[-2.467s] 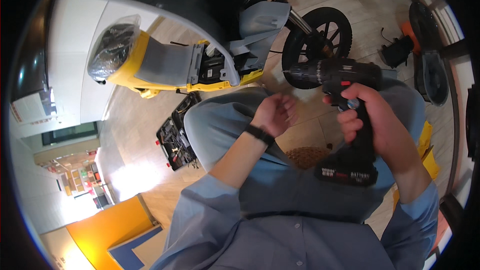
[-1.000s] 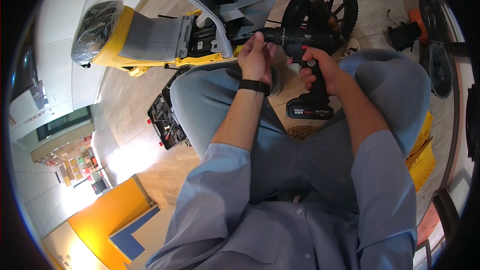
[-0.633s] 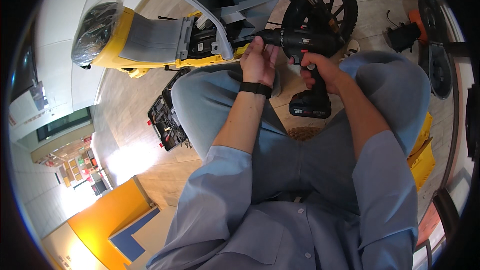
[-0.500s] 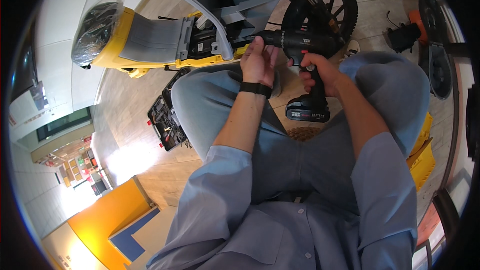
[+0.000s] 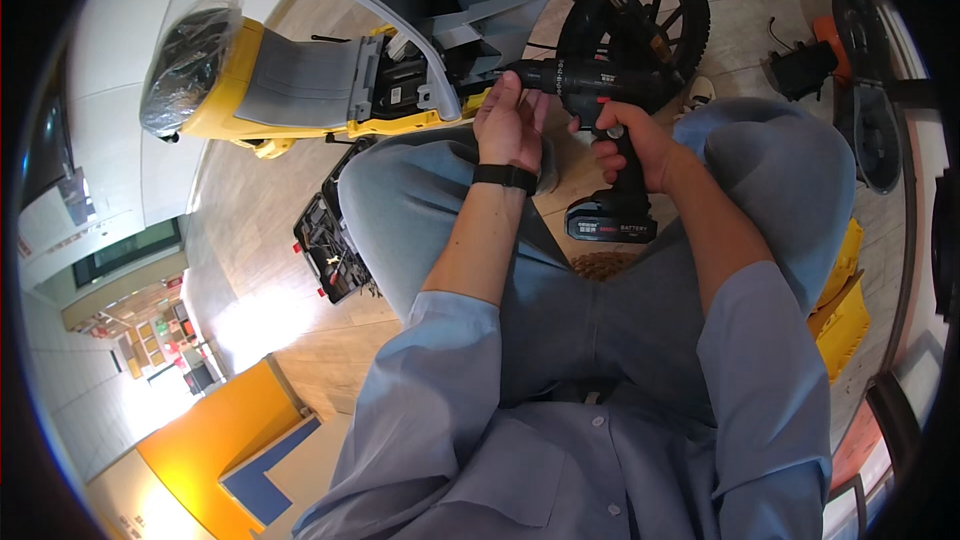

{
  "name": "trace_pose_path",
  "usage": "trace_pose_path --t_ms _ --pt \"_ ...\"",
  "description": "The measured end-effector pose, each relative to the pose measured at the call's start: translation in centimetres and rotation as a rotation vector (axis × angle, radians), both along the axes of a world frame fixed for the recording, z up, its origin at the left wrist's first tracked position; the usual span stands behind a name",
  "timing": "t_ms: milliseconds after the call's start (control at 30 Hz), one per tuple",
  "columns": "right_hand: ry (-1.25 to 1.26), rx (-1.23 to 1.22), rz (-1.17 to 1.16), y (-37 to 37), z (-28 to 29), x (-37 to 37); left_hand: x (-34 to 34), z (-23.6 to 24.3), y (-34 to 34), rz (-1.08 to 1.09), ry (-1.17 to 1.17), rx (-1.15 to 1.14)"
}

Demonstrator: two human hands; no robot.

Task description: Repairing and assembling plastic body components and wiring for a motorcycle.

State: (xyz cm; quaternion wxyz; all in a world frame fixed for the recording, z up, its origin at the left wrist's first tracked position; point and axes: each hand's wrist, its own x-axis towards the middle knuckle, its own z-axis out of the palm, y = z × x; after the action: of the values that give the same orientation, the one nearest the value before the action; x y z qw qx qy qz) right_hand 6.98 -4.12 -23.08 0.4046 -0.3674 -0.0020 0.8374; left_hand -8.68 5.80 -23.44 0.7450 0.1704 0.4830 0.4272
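A black cordless drill (image 5: 612, 88) lies across the space above my knees, its nose pointing left and its battery hanging down. My right hand (image 5: 645, 148) is closed around its handle, with the index finger near the red-marked trigger area. At the drill's front end, my left hand (image 5: 507, 132) pinches the chuck between thumb and fingers; a thin bit seems to stick out just past the thumb. Beyond that hand is the yellow and grey body of a scooter (image 5: 410, 123), with an opened compartment (image 5: 405, 90) of black parts. The far fingers of my left hand are partly hidden.
The scooter's black spoked wheel (image 5: 655, 15) stands beyond the drill. An open tool case (image 5: 330, 255) lies on the floor left of my legs. Yellow panels (image 5: 842, 325) lie to the right, with a black box-like part (image 5: 803, 70) and dark grey panel (image 5: 873, 140) farther up.
The whole view has shifted slightly. Both hands keep their hold on the drill, and it stays in nearly the same position.
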Motion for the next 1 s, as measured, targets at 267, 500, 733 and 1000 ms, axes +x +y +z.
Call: trace_pose_path --t_ms 267,500,733,1000 --pt "0.109 -0.005 -0.033 -0.2 -0.1 -1.0 -0.2 -0.5 0.6 0.019 0.036 -0.017" --pt "-0.057 0.079 -0.015 -0.1 -0.4 -0.4 -0.3 -0.9 0.9 -0.042 -0.110 -0.085" --pt "0.051 0.016 -0.021 -0.3 0.5 -0.9 -0.4 -1.6 1.2 0.021 -0.088 -0.058" --pt "0.043 -0.007 -0.004 -0.2 0.0 -0.2 0.2 -0.1 0.2 0.098 0.016 -0.015"
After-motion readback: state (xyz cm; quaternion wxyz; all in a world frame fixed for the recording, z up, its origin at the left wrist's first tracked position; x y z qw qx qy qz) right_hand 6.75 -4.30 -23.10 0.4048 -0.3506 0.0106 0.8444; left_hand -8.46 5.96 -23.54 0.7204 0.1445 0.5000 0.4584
